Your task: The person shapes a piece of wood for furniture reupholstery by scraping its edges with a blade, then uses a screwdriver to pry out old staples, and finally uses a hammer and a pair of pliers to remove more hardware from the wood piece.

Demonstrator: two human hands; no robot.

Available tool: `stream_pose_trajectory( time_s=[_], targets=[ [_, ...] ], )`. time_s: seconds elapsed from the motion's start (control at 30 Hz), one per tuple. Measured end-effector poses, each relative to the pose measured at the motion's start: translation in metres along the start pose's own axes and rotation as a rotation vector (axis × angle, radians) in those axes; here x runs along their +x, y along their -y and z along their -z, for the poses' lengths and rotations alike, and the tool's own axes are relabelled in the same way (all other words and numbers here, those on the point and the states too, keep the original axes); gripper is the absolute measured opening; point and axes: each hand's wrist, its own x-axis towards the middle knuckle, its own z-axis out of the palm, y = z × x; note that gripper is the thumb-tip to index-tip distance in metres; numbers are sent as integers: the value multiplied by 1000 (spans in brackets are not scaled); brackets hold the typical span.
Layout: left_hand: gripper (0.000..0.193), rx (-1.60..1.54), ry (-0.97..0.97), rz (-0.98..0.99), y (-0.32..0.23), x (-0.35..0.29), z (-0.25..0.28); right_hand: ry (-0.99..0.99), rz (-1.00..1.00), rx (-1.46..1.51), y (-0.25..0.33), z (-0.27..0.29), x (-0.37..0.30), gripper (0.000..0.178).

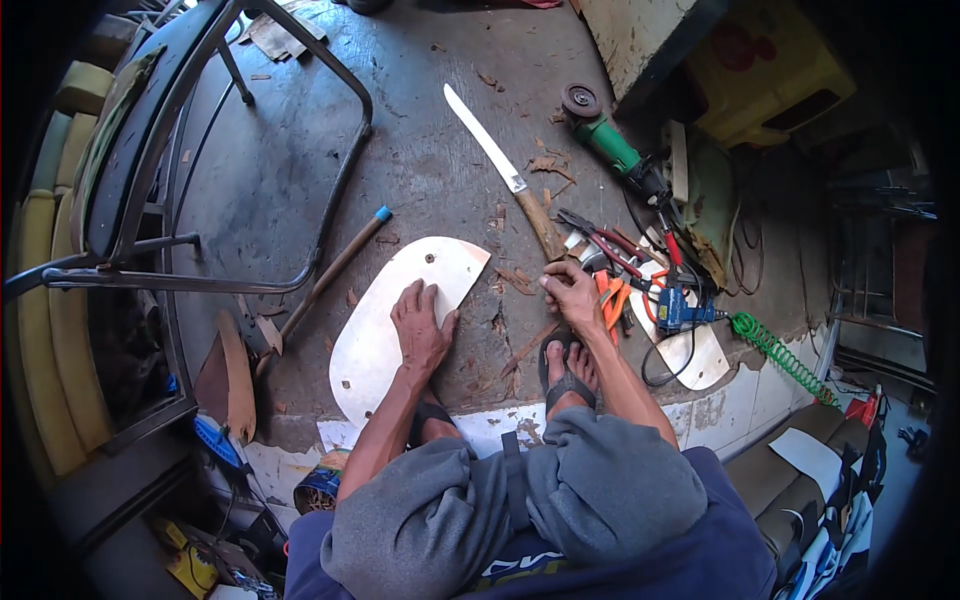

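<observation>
A pale, rounded flat board [385, 285] with small holes near its edge lies on the floor before me. My left hand [423, 325] rests on it, fingers stretched out over its surface. My right hand [573, 298] is closed, thumb and fingertips together. Whatever it may pinch is too small to make out. Just beyond those fingertips is the wooden handle end of a long knife [493, 150], its blade pointing away and to the left. Orange-handled scissors [612, 300] and red-handled pliers [615, 250] lie beside my right hand.
A green angle grinder [612, 145] lies at the far right. Nearer are a blue air tool [683, 312] and its coiled green hose [780, 355]. A metal-framed chair [365, 110] and a hammer [330, 275] are on the left. Brown scraps [515, 280] litter the floor.
</observation>
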Motion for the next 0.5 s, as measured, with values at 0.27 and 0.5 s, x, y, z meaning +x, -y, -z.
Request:
stream_pose_trajectory(
  time_s=[0.27,0.5],
  targets=[
    [91,85,101,-10,-17,17,3,160,20,-41,22,-20,-7,33],
    [102,255,412,26,-27,50,31,191,-10,-15,16,-17,-11,31]
  ],
)
